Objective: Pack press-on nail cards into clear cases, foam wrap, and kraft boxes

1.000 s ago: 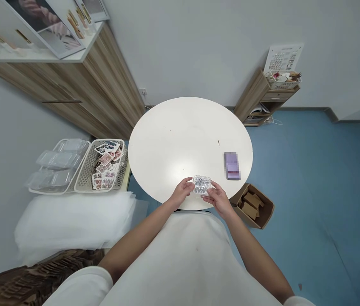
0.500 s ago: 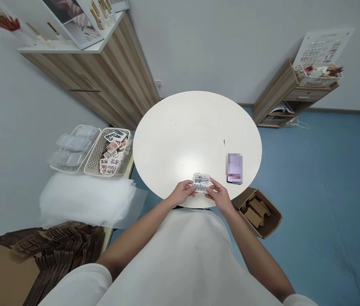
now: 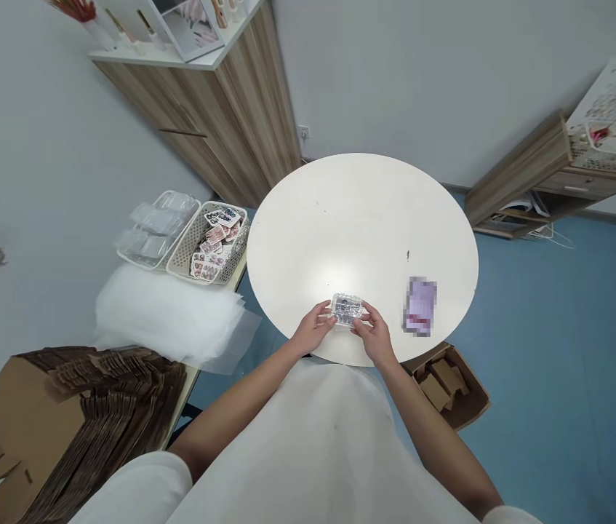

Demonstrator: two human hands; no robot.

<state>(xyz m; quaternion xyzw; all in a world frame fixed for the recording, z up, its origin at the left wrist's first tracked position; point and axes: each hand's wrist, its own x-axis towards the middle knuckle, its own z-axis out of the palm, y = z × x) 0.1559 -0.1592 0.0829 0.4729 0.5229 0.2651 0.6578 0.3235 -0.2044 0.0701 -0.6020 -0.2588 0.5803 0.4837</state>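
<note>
A small clear plastic package (image 3: 347, 309) with dark and silvery pieces inside is held just over the near edge of the round white table (image 3: 362, 211). My left hand (image 3: 313, 329) grips its left side between thumb and fingers. On the right side, my right hand (image 3: 374, 335) pinches it the same way. A blurred-out purple item (image 3: 420, 306) lies on the table to the right of my right hand.
Left of the table are a basket of printed cards (image 3: 177, 256), a basket of clear packs (image 3: 122, 256), white sheets (image 3: 160, 313) and stacked flat cardboard (image 3: 127, 407). An open carton (image 3: 474, 407) stands at the lower right. Wooden cabinets (image 3: 253, 109) stand behind.
The view has turned left, so the table and surroundings appear further right. Both hands still hold the package, which looks slightly more level.
</note>
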